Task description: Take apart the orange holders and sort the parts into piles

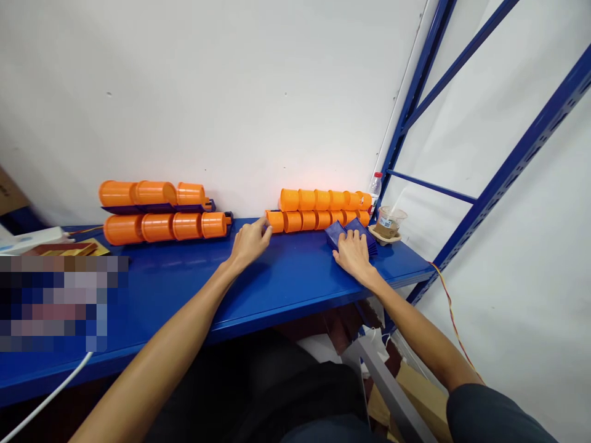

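Two rows of orange cylinders lie on their sides against the wall at the middle of the blue shelf. My left hand rests on the shelf, fingers loosely curled, its fingertips touching the left end cylinder of the lower row. My right hand lies flat with fingers spread on a fanned stack of dark blue flat pieces just in front of the rows' right end. Neither hand is seen lifting anything.
Further left, larger orange cylinders sit in dark blue trays. A plastic cup with brown content and a bottle stand at the shelf's right end. Blue rack posts rise on the right. A white cable hangs off the front left.
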Demonstrator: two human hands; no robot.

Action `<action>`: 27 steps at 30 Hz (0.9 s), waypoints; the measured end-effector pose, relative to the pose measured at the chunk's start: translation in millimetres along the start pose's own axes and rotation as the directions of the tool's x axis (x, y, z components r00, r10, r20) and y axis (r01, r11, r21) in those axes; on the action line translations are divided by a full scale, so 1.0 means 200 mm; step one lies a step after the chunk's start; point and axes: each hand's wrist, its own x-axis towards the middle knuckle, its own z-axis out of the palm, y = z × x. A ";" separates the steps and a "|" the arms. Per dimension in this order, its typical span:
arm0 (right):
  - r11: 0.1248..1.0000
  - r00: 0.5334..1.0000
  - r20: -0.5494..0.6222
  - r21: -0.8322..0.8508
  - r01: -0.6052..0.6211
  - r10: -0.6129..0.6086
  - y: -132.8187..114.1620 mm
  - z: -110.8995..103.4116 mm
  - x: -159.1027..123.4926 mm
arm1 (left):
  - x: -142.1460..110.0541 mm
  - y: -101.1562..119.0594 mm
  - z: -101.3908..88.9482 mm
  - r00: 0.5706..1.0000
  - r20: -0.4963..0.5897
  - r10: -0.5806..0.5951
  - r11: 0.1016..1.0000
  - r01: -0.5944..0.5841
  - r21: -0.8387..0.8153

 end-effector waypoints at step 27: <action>0.673 0.829 -0.279 0.486 0.558 -0.485 -1.01 -0.41 0.66 | 0.03 -0.07 0.05 0.967 0.201 0.160 0.959 -0.200 0.200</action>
